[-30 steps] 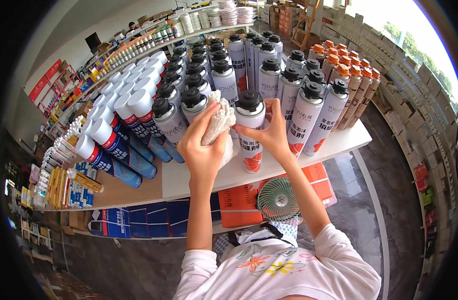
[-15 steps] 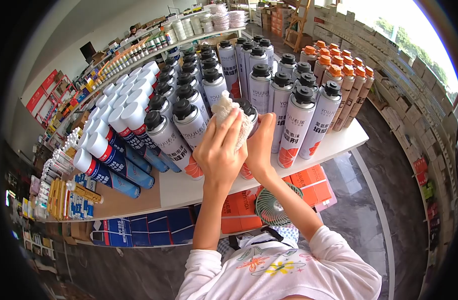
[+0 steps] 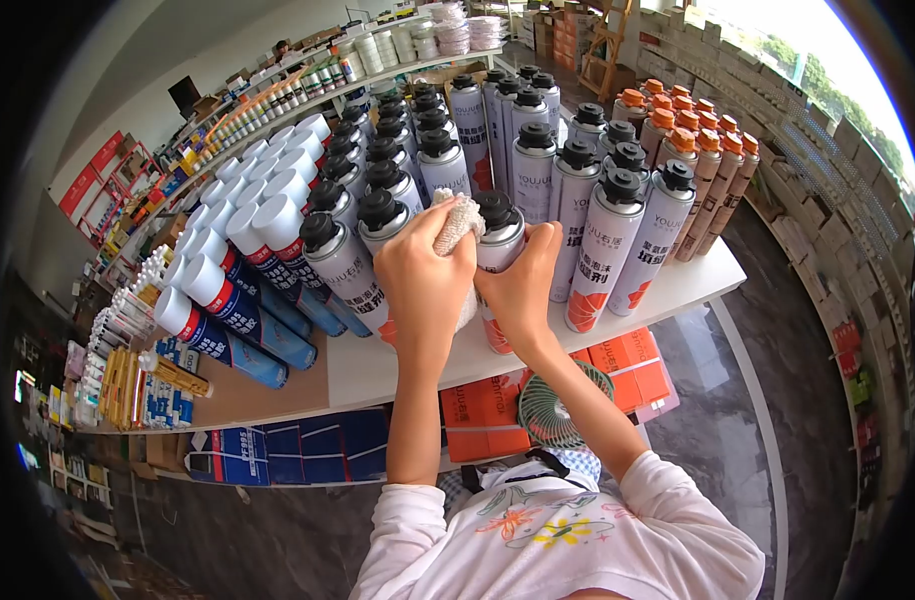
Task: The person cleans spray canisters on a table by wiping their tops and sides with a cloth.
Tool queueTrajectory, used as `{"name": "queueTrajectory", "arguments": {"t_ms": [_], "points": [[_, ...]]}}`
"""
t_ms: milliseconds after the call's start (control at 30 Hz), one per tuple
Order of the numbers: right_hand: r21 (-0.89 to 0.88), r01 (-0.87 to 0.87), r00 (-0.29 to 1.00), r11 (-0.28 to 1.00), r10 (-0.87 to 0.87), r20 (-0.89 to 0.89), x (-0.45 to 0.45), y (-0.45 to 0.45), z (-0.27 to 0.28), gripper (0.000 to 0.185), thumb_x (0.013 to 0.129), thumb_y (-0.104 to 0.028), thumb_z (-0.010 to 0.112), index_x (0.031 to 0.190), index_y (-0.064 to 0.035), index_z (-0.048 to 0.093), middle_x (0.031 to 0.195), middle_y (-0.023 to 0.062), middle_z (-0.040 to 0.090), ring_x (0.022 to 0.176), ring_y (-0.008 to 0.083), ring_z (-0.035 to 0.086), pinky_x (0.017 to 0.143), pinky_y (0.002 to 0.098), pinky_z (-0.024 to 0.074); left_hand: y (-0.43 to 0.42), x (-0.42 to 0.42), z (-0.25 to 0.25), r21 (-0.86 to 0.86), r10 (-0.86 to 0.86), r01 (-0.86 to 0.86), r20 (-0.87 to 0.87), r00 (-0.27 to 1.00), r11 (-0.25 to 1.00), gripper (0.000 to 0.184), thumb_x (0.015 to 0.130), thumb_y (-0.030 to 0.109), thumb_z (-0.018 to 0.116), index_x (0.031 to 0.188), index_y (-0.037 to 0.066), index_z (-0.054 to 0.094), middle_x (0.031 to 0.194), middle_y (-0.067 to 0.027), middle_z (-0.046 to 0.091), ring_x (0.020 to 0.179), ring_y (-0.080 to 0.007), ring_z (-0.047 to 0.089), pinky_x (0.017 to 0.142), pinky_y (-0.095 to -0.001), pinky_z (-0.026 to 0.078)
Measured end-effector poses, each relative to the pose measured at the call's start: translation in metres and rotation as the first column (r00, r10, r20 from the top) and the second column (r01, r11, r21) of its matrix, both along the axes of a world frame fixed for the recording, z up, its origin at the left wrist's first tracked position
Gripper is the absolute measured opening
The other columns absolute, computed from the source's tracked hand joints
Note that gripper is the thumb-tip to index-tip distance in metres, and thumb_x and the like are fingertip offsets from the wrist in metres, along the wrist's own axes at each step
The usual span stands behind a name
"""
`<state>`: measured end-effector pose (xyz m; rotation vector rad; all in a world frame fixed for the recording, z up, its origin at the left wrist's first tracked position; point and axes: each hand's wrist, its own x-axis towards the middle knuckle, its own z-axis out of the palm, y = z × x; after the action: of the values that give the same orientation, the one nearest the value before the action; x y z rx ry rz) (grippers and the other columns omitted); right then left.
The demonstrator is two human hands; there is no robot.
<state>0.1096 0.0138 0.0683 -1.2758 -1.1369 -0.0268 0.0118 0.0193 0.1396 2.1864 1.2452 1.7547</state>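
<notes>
My left hand (image 3: 426, 275) is closed round a cream cloth (image 3: 459, 222), which rests against the left side of a white can with a black cap (image 3: 496, 208). On that can's right side, my right hand (image 3: 526, 283) grips its body, fingers wrapped behind it. The can stands upright at the front of the white table (image 3: 378, 370). Close to my left hand is another black-capped can (image 3: 382, 212). Two more white cans (image 3: 605, 250) stand to the right of my right hand.
Blue cans with white caps (image 3: 236, 300) fill the table's left side. Brown cans with orange caps (image 3: 713, 180) stand at the right. Below are orange boxes (image 3: 483, 415), blue boxes (image 3: 323, 450) and a green fan (image 3: 553, 410). A person (image 3: 282, 47) is in the far background.
Since half a second ago, my left hand and the cloth have drawn back from over the can's cap to its left side. My right hand stays on the can.
</notes>
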Motion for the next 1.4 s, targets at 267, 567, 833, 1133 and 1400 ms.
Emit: {"name": "queueTrajectory", "arguments": {"t_ms": [267, 567, 833, 1133, 1400], "points": [[0.064, 0.006, 1.0, 0.998, -0.007, 0.011, 0.002, 0.001, 0.0, 0.05, 0.078, -0.017, 0.081, 0.099, 0.0025, 0.041, 0.098, 0.0196, 0.041, 0.093, 0.0384, 0.043, 0.083, 0.0462, 0.0389, -0.02, 0.007, -0.019, 0.325, 0.206, -0.121, -0.242, 0.948, 0.938, 0.035, 0.073, -0.003, 0.073, 0.106, 0.006, 0.078, 0.118, -0.0016, 0.074, 0.1, -0.0238, 0.073, 0.08, -0.0306, 0.06], [0.001, -0.031, 0.996, 1.0, 0.031, 0.08, 0.005, 0.002, 0.001, 0.046, 0.077, -0.011, 0.077, 0.1, 0.0008, 0.039, 0.101, 0.0199, 0.042, 0.096, 0.0383, 0.044, 0.084, 0.0459, 0.0386, -0.008, 0.002, -0.017, 0.334, -0.034, 0.093, -0.177, 0.984, 0.938, 0.029, 0.075, 0.001, 0.074, 0.103, 0.009, 0.079, 0.113, -0.0007, 0.075, 0.103, -0.0244, 0.073, 0.082, -0.0314, 0.06], [-0.083, -0.002, 1.0, 0.997, 0.004, 0.024, 0.004, -0.002, 0.002, 0.064, 0.062, -0.012, 0.088, 0.104, 0.0009, 0.041, 0.105, 0.019, 0.044, 0.101, 0.0392, 0.046, 0.09, 0.0475, 0.0391, 0.004, -0.009, -0.013, 0.095, -0.12, 0.115, 0.053, 0.991, 0.989, 0.03, 0.074, -0.001, 0.072, 0.104, 0.001, 0.075, 0.103, -0.0115, 0.076, 0.094, -0.0276, 0.074, 0.084, -0.033, 0.057], [-0.062, 0.024, 0.979, 0.998, -0.011, 0.204, 0.023, -0.003, 0.005, 0.082, 0.061, -0.038, 0.092, 0.117, 0.0, 0.046, 0.109, 0.0155, 0.05, 0.104, 0.0339, 0.05, 0.094, 0.0448, 0.0356, -0.015, -0.032, -0.023, -0.014, -0.132, 0.139, 0.228, 0.965, 0.99, 0.036, 0.073, -0.008, 0.065, 0.107, -0.003, 0.075, 0.106, -0.0144, 0.076, 0.1, -0.0208, 0.073, 0.091, -0.0308, 0.054], [-0.203, -0.647, 0.759, 0.735, 0.647, -0.074, 0.067, -0.014, 0.012, 0.1, 0.072, -0.034, 0.092, 0.147, 0.0007, 0.035, 0.143, 0.0223, 0.05, 0.135, 0.033, 0.049, 0.113, 0.0421, 0.0386, -0.039, -0.06, -0.022, -0.06, -0.144, 0.164, 0.254, 0.956, 0.985, 0.042, 0.068, -0.011, 0.066, 0.107, -0.002, 0.075, 0.108, -0.0137, 0.076, 0.1, -0.0188, 0.072, 0.089, -0.0294, 0.054]]}}
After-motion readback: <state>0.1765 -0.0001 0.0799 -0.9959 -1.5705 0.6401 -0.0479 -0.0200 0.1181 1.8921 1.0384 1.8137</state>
